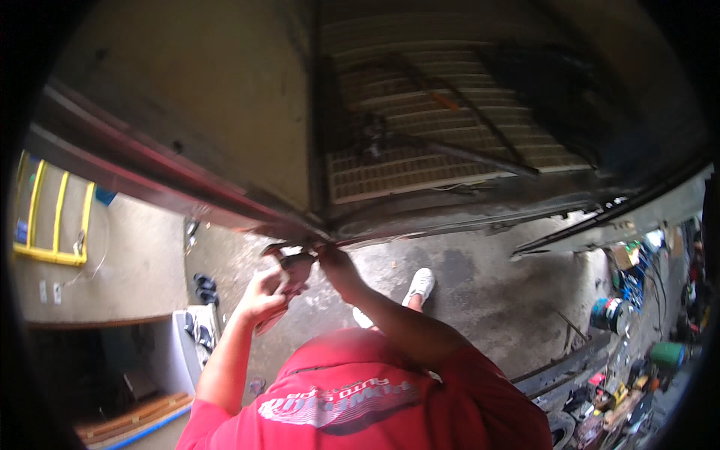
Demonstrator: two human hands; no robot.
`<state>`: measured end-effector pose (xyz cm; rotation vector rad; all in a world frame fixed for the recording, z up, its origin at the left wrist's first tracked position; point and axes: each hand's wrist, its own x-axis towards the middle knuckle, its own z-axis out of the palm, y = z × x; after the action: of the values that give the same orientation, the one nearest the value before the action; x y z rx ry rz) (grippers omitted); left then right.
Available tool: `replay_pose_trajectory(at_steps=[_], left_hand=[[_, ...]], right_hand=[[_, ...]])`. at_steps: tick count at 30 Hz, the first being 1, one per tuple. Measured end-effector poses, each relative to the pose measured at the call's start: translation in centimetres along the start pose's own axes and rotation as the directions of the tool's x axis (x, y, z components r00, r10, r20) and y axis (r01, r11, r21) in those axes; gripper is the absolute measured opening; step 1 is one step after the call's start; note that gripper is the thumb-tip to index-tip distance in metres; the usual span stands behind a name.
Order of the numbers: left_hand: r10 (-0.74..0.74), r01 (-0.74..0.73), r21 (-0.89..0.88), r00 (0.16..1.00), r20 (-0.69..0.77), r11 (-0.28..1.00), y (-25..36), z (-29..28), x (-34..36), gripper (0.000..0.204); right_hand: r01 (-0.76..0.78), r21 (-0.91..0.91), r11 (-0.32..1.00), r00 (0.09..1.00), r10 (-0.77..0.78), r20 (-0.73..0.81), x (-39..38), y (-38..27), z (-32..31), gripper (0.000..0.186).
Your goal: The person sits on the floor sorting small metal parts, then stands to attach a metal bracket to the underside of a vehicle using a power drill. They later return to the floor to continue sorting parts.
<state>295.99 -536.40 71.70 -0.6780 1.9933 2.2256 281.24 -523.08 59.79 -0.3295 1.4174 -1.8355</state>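
Observation:
My left hand point(268, 294) is closed around a small dark tool point(283, 253) with a brownish, curved end. Its exact kind is too blurred to make out. The tool is up against the lower corner of a vehicle's painted body panel point(217, 214). Close beside it, my right hand point(339, 271) has its fingers bent at the same corner, by the sill point(450, 217). Whatever those fingertips pinch is hidden.
Inside the vehicle, a long metal bar point(465, 154) lies on a slatted mat point(435, 120). An open door point(600, 229) juts out at right. Tools and cans, including a green can point(667, 353), crowd the right side. A yellow frame point(56, 259) is at left.

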Motion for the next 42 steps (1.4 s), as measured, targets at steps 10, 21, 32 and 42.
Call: replay_pose_trajectory(at_steps=[10,21,32,42], left_hand=[[-0.01,0.018,-0.085,0.995,0.099,0.996,-0.1,-0.3,0.3,0.065],[0.038,-0.066,0.384,0.996,0.08,0.921,-1.1,-0.3,0.4,0.063],[0.186,-0.199,0.525,0.979,0.079,0.828,-1.0,0.6,0.3,0.053],[0.27,-0.285,0.568,0.956,0.113,0.772,-1.1,0.9,0.2,0.051]], right_hand=[[-0.303,0.225,0.926,0.944,0.26,0.203,-0.6,-1.7,-1.1,0.034],[-0.413,0.326,0.85,0.898,0.321,0.3,-0.2,-2.7,-2.3,0.015],[-0.448,0.441,0.777,0.885,0.318,0.339,-0.2,-1.5,-2.7,0.015],[-0.393,0.336,0.856,0.906,0.297,0.303,-0.1,-2.6,-2.4,0.018]])
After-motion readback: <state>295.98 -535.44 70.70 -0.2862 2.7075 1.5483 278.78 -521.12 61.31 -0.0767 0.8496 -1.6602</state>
